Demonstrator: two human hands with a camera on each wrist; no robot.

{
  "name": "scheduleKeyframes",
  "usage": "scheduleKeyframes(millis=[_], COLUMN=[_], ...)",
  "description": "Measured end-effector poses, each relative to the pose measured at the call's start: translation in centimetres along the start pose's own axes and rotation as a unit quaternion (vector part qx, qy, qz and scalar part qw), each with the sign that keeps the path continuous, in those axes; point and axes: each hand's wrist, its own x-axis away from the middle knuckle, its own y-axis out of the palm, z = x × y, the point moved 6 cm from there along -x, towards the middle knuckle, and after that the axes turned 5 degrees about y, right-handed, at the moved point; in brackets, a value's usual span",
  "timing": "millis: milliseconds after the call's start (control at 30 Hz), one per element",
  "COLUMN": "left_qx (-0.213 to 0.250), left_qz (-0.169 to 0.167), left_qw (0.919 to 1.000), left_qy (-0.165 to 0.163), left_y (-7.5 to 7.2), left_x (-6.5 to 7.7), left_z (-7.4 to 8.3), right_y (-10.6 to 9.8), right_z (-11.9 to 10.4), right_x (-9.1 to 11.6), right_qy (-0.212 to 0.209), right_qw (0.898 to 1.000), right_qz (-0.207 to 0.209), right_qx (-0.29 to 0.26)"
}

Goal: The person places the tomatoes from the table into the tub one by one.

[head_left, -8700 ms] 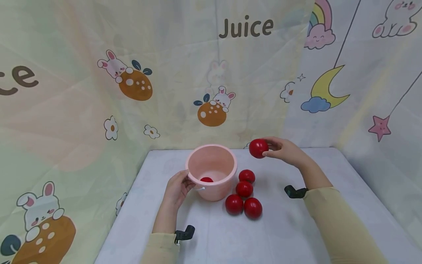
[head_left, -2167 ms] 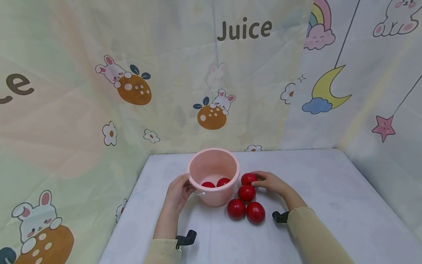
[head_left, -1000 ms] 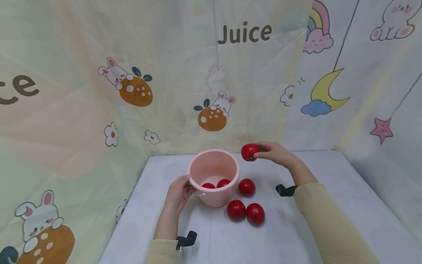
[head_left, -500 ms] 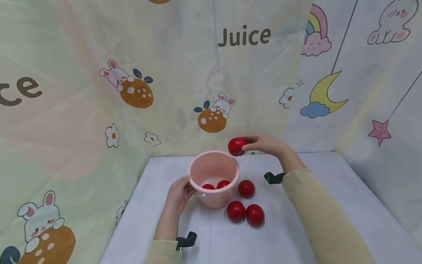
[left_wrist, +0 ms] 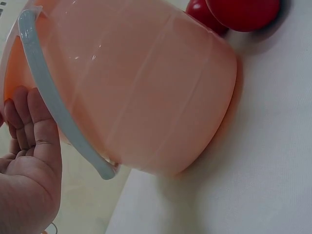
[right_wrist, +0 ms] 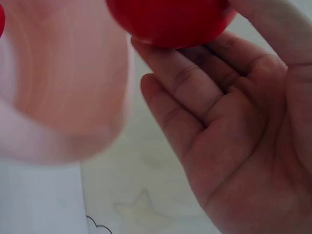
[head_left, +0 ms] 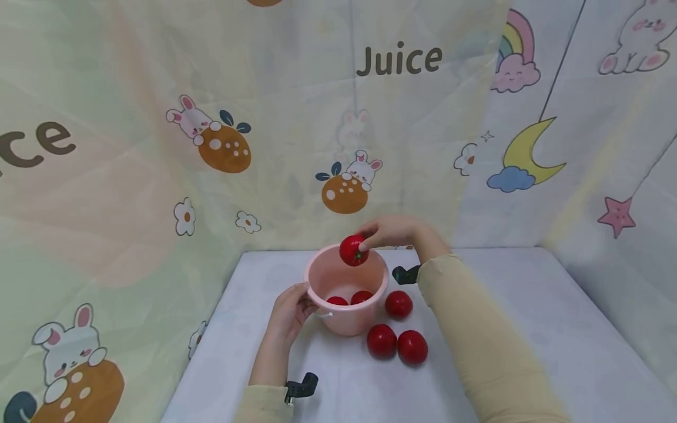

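A pink bucket [head_left: 346, 322] stands on the table, and my left hand [head_left: 288, 311] grips its rim on the left side. The left wrist view shows those fingers [left_wrist: 41, 124] at the rim by the pale handle [left_wrist: 61, 109]. My right hand [head_left: 394, 232] pinches a red tomato [head_left: 353, 251] with a small green stem mark, held over the bucket's mouth. In the right wrist view this tomato [right_wrist: 170, 19] sits between thumb and fingers. Two tomatoes lie inside the bucket, one of them at the right [head_left: 362, 296]; their lower parts are hidden by the wall.
Three more tomatoes rest on the white table [head_left: 338, 388] to the right of the bucket: one beside it [head_left: 399, 304], and a touching or nearly touching pair nearer the front [head_left: 381, 341]. A printed cloth [head_left: 285, 117] hangs behind and at the sides.
Since 2.2 s ago my right hand has lifted the rearmost tomato off the table and carried it left over the bucket. One tomato inside has become two since 8.7 s ago. The left hand stays put.
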Motion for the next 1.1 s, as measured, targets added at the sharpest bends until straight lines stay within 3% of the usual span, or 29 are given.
scheduleKeyframes(millis=[233,500,967,1100], left_qx=[0.002,0.004,0.005,0.006], left_qz=[0.006,-0.002,-0.006,-0.007], left_qw=[1.0,0.9999,0.9999,0.9999], left_qy=[-0.001,-0.01,-0.007,-0.004], left_y=[-0.2,-0.1,-0.1,-0.2], left_x=[0.0,-0.4,-0.3,-0.3], left_z=[0.1,-0.3,-0.3,-0.3], right_y=[2.7,5.2,8.8,9.3], right_z=[-1.2,-1.1,0.4,0.5], right_x=[-2.5,-4.4,-5.9,-6.0], right_qy=[0.004,0.036,0.075,0.076], right_qw=[0.999,0.997,0.989,0.989], right_qz=[-0.038,-0.057,-0.107,-0.116], right_qx=[0.018,-0.038,-0.071,-0.041])
